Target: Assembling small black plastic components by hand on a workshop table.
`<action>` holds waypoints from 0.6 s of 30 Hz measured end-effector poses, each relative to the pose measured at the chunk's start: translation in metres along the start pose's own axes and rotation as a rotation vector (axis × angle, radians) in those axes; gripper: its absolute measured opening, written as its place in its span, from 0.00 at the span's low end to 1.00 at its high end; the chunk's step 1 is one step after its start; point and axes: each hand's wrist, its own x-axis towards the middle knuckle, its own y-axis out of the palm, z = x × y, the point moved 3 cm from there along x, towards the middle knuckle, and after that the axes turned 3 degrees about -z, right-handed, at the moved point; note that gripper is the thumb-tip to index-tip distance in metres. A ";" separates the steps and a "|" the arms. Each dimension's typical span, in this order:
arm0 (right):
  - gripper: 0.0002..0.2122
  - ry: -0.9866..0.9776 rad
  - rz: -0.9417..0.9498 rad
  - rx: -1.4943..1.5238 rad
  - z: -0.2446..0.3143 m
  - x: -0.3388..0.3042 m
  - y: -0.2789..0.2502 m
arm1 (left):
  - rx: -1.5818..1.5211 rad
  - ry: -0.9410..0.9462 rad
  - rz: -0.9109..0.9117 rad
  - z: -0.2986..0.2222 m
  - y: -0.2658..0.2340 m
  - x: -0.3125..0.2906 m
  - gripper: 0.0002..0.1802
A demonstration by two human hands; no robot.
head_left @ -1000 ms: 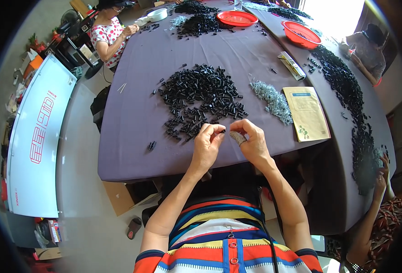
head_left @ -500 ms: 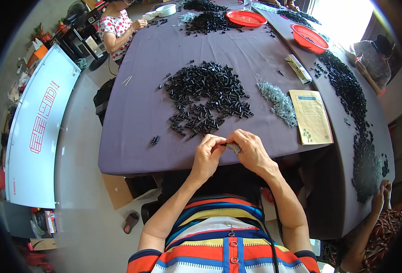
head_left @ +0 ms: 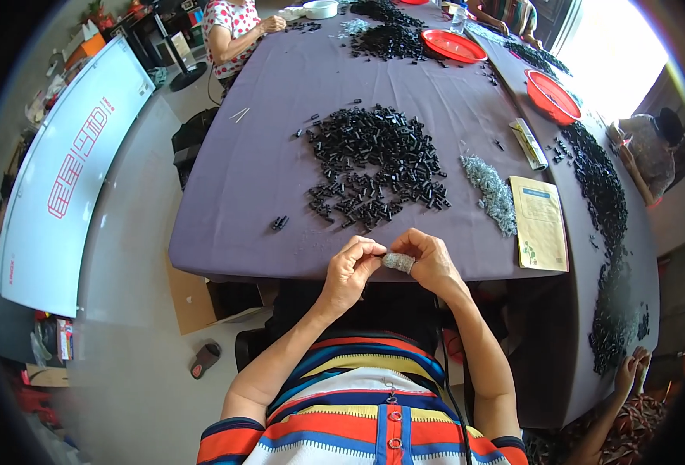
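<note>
My left hand (head_left: pixel 348 271) and my right hand (head_left: pixel 433 267) meet in front of my body, at the near edge of the table. The left fingers are closed in a pinch around a small dark piece, mostly hidden by the fingertips. My right hand is closed too, its fingertips against the left ones. A grey, speckled lump (head_left: pixel 398 262) shows at the right thumb; whether it is a wrapping or a held bundle I cannot tell. Just beyond the hands lies a heap of short black cylindrical pieces (head_left: pixel 377 159). Right of it is a pile of small clear pieces (head_left: pixel 490 194).
A tan paper envelope (head_left: pixel 538 225) and a long narrow box (head_left: pixel 528 145) lie on the right of the cloth-covered table (head_left: pixel 234 194). Red trays (head_left: pixel 455 46) stand farther back. A few black pieces (head_left: pixel 279 223) lie apart at left. Other people work around the tables.
The whole view has shifted, so the table and heap sit farther right. My hands stay together; more of the grey lump at the right thumb shows.
</note>
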 end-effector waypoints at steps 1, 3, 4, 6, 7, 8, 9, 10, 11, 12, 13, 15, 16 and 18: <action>0.08 -0.045 -0.057 -0.059 0.007 0.003 -0.002 | 0.009 -0.020 -0.036 -0.002 -0.004 0.001 0.07; 0.09 -0.169 -0.156 -0.207 0.006 0.013 -0.007 | 0.008 -0.058 -0.088 -0.003 -0.012 0.006 0.06; 0.09 -0.171 -0.150 -0.212 0.003 0.020 -0.007 | -0.003 -0.080 -0.094 0.001 -0.015 0.008 0.06; 0.10 -0.295 -0.216 -0.458 0.003 0.030 -0.005 | -0.037 -0.145 -0.100 0.008 -0.019 0.007 0.06; 0.11 -0.296 -0.215 -0.481 0.002 0.035 -0.002 | -0.040 -0.146 -0.109 0.009 -0.019 0.006 0.06; 0.11 -0.299 -0.207 -0.484 0.003 0.038 0.000 | -0.040 -0.122 -0.104 0.008 -0.018 0.007 0.06; 0.11 -0.318 -0.227 -0.562 0.005 0.041 0.003 | -0.040 -0.100 -0.100 0.007 -0.018 0.006 0.05; 0.10 -0.337 -0.247 -0.640 0.007 0.042 0.006 | -0.042 -0.103 -0.110 0.008 -0.018 0.006 0.05; 0.09 -0.349 -0.242 -0.667 0.008 0.043 0.007 | -0.059 -0.111 -0.107 0.010 -0.018 0.007 0.05; 0.09 -0.351 -0.233 -0.670 0.007 0.044 0.008 | -0.078 -0.118 -0.103 0.011 -0.018 0.008 0.05; 0.08 -0.352 -0.227 -0.693 0.006 0.046 0.009 | -0.081 -0.120 -0.111 0.011 -0.019 0.008 0.05; 0.07 -0.355 -0.215 -0.719 0.006 0.046 0.008 | -0.082 -0.123 -0.104 0.011 -0.019 0.008 0.05; 0.06 -0.352 -0.195 -0.721 0.006 0.045 0.007 | -0.086 -0.123 -0.110 0.012 -0.020 0.007 0.05; 0.05 -0.353 -0.168 -0.724 0.008 0.044 0.003 | -0.106 -0.116 -0.112 0.014 -0.019 0.007 0.05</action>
